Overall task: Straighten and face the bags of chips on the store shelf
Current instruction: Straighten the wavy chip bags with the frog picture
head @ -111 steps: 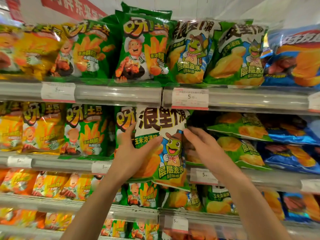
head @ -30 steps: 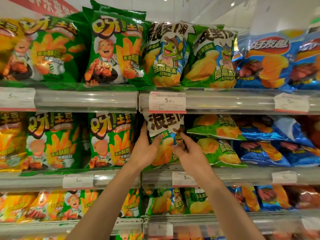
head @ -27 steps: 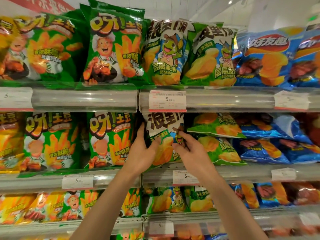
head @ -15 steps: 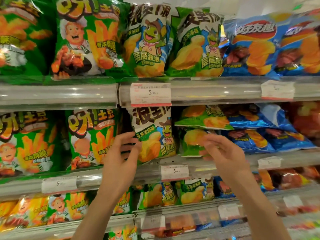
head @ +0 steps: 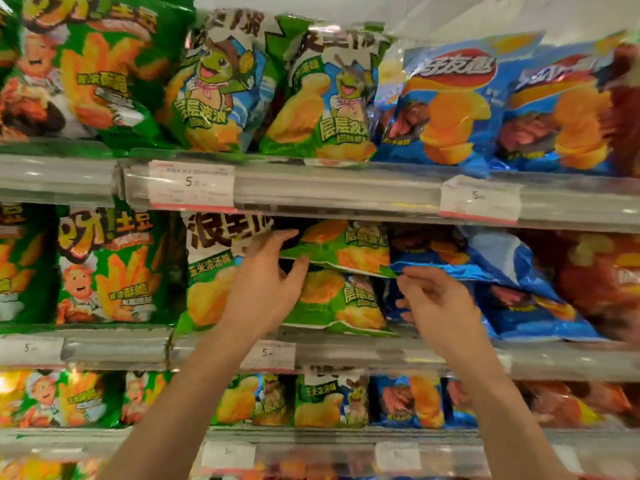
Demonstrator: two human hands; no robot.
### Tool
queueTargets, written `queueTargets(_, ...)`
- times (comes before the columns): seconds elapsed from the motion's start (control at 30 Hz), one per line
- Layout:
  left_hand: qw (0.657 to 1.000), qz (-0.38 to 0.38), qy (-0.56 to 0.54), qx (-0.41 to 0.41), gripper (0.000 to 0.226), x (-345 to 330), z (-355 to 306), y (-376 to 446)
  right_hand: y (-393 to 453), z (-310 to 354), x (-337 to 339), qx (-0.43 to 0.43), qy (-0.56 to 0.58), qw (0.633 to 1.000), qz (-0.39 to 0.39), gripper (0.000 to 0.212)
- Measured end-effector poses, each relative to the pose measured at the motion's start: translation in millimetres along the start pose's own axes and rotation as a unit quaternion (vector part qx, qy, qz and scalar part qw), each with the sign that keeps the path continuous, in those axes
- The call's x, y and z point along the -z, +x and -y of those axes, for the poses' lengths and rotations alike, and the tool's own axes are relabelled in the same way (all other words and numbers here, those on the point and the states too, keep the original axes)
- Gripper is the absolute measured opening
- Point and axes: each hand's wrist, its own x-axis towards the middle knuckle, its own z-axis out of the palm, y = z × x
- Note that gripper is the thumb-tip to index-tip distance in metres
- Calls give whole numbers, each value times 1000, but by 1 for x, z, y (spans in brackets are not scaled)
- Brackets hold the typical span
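Both hands have left the upright green bag (head: 214, 271), which now stands facing out on the middle shelf (head: 381, 351), long axis vertical, and reached right. Left hand (head: 266, 282), fingers spread, reaches the near edge of the top green bag (head: 346, 245), which lies flat with its long axis running sideways on another flat green bag (head: 339, 303). Right hand (head: 436, 306), fingers loosely curled and holding nothing, hovers just below a flat blue bag (head: 450, 261); little room shows under the shelf above (head: 346, 192).
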Motion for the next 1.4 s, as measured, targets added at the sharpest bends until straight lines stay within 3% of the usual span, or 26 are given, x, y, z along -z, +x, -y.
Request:
queueTargets(0.13, 997, 54, 23, 40, 50, -14, -6, 11, 15, 4, -4, -16, 29, 997, 67, 24)
queueTargets(0.37, 994, -11, -92, 58, 29, -10, -7, -1, 15, 6, 2, -35, 103, 993, 40, 30)
queueTargets(0.53, 981, -14, -163, 104, 11, -1, -2, -9, 20, 22, 3, -91, -18, 994, 60, 55)
queueTargets(0.73, 981, 60, -98, 154, 40, 12, 7, -1, 24, 27, -10, -75, -26, 995, 59, 52)
queueTargets(0.93, 961, 128, -147, 194, 94, 8, -6, 9, 3, 22, 0, -73, 5, 995, 68, 69)
queueTargets(1.07, 959, 153, -145, 191, 99, 3, -14, 11, -14, 21, 7, -84, 5, 990, 110, 78)
queueTargets(1.23, 957, 117, -171, 201, 121, 13, -8, -6, -25, 27, -4, -60, 6, 982, 178, 69)
queueTargets(1.4, 960, 50, -200, 189, 102, 43, 12, -25, -27, 46, -24, -47, -16, 969, 242, 62)
